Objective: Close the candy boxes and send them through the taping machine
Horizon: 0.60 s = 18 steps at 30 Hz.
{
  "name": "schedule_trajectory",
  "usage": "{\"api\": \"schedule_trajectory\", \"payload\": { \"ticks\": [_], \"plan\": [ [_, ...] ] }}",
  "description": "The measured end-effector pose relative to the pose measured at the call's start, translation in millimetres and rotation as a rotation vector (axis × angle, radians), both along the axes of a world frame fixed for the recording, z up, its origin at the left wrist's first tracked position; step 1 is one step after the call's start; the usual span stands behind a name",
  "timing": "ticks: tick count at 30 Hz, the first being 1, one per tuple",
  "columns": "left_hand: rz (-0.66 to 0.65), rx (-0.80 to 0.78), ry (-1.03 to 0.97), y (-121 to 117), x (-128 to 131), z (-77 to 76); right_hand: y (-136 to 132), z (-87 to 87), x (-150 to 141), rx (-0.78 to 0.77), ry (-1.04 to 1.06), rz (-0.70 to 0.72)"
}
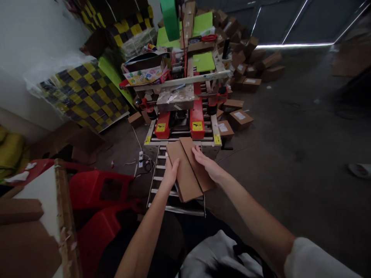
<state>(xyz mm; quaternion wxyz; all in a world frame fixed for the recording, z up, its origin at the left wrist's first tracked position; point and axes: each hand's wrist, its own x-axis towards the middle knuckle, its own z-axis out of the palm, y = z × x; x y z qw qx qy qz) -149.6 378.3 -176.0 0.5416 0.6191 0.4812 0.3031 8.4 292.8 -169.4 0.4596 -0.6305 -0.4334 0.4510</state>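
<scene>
A brown cardboard box (187, 177) with a dark gap between its top flaps lies at a slant above the roller conveyor (157, 178). My left hand (171, 172) grips its left side, the thumb on the top and the other fingers mostly hidden along the side. Across the right flap my right hand (208, 165) lies nearly flat, its fingers stretched out and touching the cardboard. Just beyond the box stands a carton-sealing machine (197, 114) with red side guides and yellow warning labels. A green tape roll (170, 19) hangs over it.
Many small cartons (240, 117) are piled on the floor beyond and right of the machine. At left are a red plastic stool (95, 189) and a table edge (65, 216). A power strip (141, 159) with cables lies left of the rollers. Wrapped yellow-and-black stacks (87, 92) stand behind.
</scene>
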Motion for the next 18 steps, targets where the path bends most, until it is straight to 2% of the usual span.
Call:
{"api": "schedule_trajectory", "payload": {
  "ticks": [4, 8, 10, 14, 16, 18],
  "plan": [
    [-0.043, 0.043, 0.121, 4, -9, 8.6, -2, 4.0, -14, -0.006, -0.29, 0.081],
    [-0.086, -0.032, 0.132, 14, -16, 11.2, -19, 12.8, -33, 0.168, -0.653, 0.339],
    [-0.122, -0.047, 0.106, 22, -12, 12.4, -24, 16.3, -37, 0.189, -0.773, 0.445],
    [-0.103, -0.101, 0.01, 44, 4, 10.6, -9, 20.4, -32, 0.118, -0.916, 0.422],
    [-0.046, -0.225, -0.051, 47, 5, 1.8, 7, 20.6, -26, 0.107, -0.939, 0.4],
    [0.018, -0.32, -0.066, 39, -1, -14.2, 20, 20.3, -19, 0.09, -0.945, 0.394]
  ]
}}
